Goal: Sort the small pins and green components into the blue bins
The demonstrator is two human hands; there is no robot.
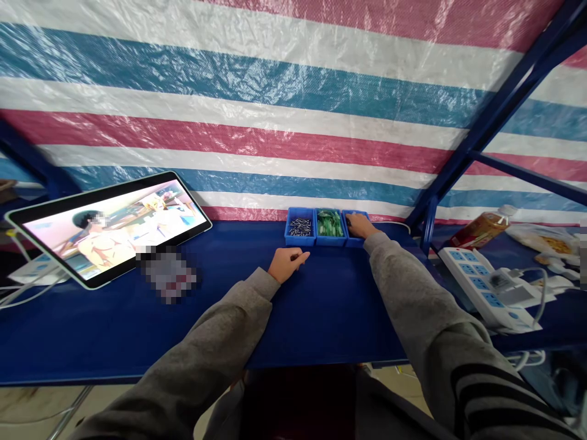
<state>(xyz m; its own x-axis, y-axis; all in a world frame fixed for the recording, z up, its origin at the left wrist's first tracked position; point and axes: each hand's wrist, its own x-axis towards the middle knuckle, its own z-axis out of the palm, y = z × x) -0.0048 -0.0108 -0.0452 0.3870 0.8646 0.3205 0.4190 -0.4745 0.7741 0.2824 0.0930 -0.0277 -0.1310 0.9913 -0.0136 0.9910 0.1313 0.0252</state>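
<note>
Three small blue bins stand in a row at the back of the blue table. The left bin (287, 231) contains many small dark and silvery pieces, like screws or pins. Green and clear pieces (329, 223) fill the middle bin. My right hand (360, 225) reaches down into the right bin (353, 242); its fingertips and that bin's contents are mostly hidden. In front of the left bin, my left hand (287, 264) rests on the table, fingers curled and thumb pressed toward the forefinger. Anything between those fingers is too small to make out.
A tablet (114, 229) leans at the left, with a blurred-out item (169, 275) before it. At the right are a white power strip (486, 290) with a plugged-in charger, a drink bottle (481, 227) and a blue metal frame (431, 208). Striped sheeting (275, 122) hangs behind.
</note>
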